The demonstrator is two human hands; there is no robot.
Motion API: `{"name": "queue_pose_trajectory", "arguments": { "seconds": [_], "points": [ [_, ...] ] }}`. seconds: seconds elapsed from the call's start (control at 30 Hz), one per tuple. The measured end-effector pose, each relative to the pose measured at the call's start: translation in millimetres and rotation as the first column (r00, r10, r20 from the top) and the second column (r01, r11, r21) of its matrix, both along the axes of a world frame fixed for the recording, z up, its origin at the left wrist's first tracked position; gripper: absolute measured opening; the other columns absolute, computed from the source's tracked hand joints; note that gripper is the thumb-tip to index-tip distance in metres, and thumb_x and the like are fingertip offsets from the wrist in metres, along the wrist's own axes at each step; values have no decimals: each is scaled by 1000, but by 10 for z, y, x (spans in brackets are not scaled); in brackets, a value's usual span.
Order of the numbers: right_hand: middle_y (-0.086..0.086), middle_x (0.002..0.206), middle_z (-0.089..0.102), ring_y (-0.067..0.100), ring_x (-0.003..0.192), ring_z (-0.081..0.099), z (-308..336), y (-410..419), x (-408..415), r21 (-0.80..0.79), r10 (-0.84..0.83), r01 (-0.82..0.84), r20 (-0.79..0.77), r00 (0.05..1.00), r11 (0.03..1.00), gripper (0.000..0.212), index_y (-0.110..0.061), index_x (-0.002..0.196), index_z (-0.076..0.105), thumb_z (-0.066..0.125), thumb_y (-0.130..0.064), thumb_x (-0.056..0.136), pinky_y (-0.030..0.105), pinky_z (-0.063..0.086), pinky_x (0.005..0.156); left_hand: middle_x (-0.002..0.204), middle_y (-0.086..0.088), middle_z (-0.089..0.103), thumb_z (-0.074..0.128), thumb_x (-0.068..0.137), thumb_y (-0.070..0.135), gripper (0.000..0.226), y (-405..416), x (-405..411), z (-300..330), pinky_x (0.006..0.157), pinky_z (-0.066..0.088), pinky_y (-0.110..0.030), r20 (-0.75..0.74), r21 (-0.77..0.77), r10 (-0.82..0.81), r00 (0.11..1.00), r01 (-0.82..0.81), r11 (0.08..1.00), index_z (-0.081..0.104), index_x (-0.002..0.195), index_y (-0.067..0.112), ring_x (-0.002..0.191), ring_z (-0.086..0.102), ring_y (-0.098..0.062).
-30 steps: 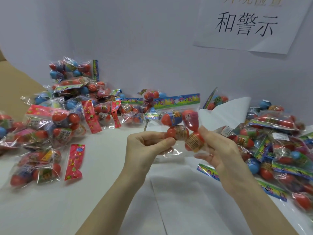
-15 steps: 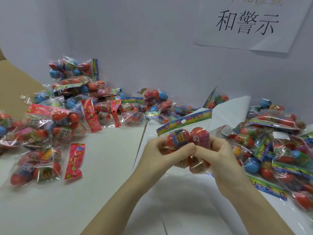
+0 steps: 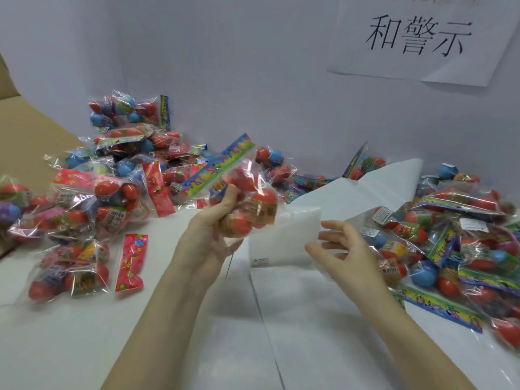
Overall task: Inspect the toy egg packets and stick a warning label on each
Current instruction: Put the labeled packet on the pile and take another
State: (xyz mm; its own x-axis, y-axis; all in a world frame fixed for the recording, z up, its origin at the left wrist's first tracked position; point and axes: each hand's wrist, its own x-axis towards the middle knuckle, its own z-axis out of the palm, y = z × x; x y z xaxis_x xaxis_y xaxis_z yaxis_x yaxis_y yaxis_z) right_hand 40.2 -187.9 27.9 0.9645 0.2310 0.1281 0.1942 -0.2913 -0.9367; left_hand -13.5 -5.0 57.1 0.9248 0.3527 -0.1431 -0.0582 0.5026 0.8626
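Note:
My left hand [image 3: 209, 229] grips a clear toy egg packet [image 3: 247, 202] with red eggs and a colourful header strip, held up over the table's middle and tilted to the left. My right hand [image 3: 342, 249] hovers to the right of it, apart from the packet, its fingers relaxed and spread, holding nothing. Just below and between the hands lies a white label sheet [image 3: 281, 240] with a small printed warning label [image 3: 260, 261] at its lower left corner.
A pile of egg packets [image 3: 112, 175] fills the left and back of the white table [image 3: 70, 333]. Another pile of packets [image 3: 464, 243] spreads along the right. A sheet with printed characters [image 3: 416, 35] hangs on the wall. A brown cardboard flap [image 3: 25, 130] stands at far left.
Both hands held the packet before. Now my right hand has let go and moved right and down, while my left hand has lifted the packet and tilted it left.

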Motion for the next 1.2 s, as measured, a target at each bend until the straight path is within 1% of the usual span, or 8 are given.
{"name": "queue_pose_trajectory", "arguments": {
  "seconds": [0.17, 0.43, 0.63, 0.7, 0.8, 0.87, 0.97, 1.2],
  "points": [
    [-12, 90, 59, 2, 75, 56, -71, 53, 14, -33, 26, -26, -2, 1000, 999, 37, -32, 93, 40, 70, -15, 78, 6, 41, 54, 79, 5, 73, 66, 55, 43, 24, -84, 33, -62, 78, 51, -38, -68, 133, -192, 979, 200, 971, 77, 69, 26, 73, 66, -12],
    [-3, 72, 72, 12, 66, 67, 106, 0, -12, 322, -85, 90, -31, 996, 942, 35, -30, 91, 46, 71, -11, 76, 29, 55, 59, 85, 0, 74, 86, 41, 50, 53, -15, 24, -71, 77, 56, -33, 337, -15, -221, 915, 240, 971, 77, 83, 19, 79, 71, -14],
    [-1, 72, 68, 1, 55, 63, 179, -25, -27, 478, -119, 138, -70, 990, 868, 39, -27, 96, 48, 72, -7, 73, 12, 45, 45, 71, 0, 73, 88, 38, 51, 51, -139, 56, -140, 61, 57, -28, 198, 126, -341, 919, 321, 939, 76, 72, 14, 62, 69, -11],
    [-2, 81, 63, -2, 56, 60, 156, -25, -22, 450, -180, 168, -17, 984, 877, 40, -30, 94, 47, 73, -9, 73, 12, 46, 48, 73, -2, 73, 83, 56, 37, 32, -184, 78, -157, 63, 57, -30, 159, 106, -325, 932, 311, 944, 75, 73, 11, 61, 68, -12],
    [-7, 96, 56, -3, 72, 57, 131, -30, -34, 291, -288, 220, 219, 932, 931, 42, -36, 93, 45, 76, -16, 72, 15, 48, 66, 83, -7, 72, 67, 62, 32, 39, -229, 123, -164, 73, 57, -34, 105, -21, -286, 952, 290, 957, 68, 92, 7, 69, 69, -17],
    [-5, 99, 52, 9, 89, 52, 117, -15, -64, 107, -310, 296, 477, 823, 949, 34, -33, 92, 52, 77, -20, 73, 29, 45, 80, 82, -6, 72, 65, 64, 29, 32, -237, 141, -173, 70, 57, -34, 88, -134, -256, 963, 266, 955, 68, 88, 8, 69, 70, -17],
    [6, 86, 58, 17, 84, 48, 87, 40, -93, -70, -180, 347, 751, 635, 935, 9, -15, 77, 69, 72, -23, 73, 43, 45, 72, 80, -4, 73, 65, 66, 27, 19, -211, 162, -183, 65, 59, -34, 79, -312, -236, 968, 249, 917, 73, 72, 12, 67, 71, -16],
    [5, 79, 64, 16, 78, 44, 0, 112, -114, -264, 104, 220, 828, 552, 939, 15, -12, 86, 74, 71, -16, 71, 35, 41, 66, 90, -8, 74, 56, 71, 34, 30, -147, 191, -209, 72, 55, -46, 200, -430, -344, 918, 397, 810, 77, 75, 13, 79, 72, -19]
  ]
}}
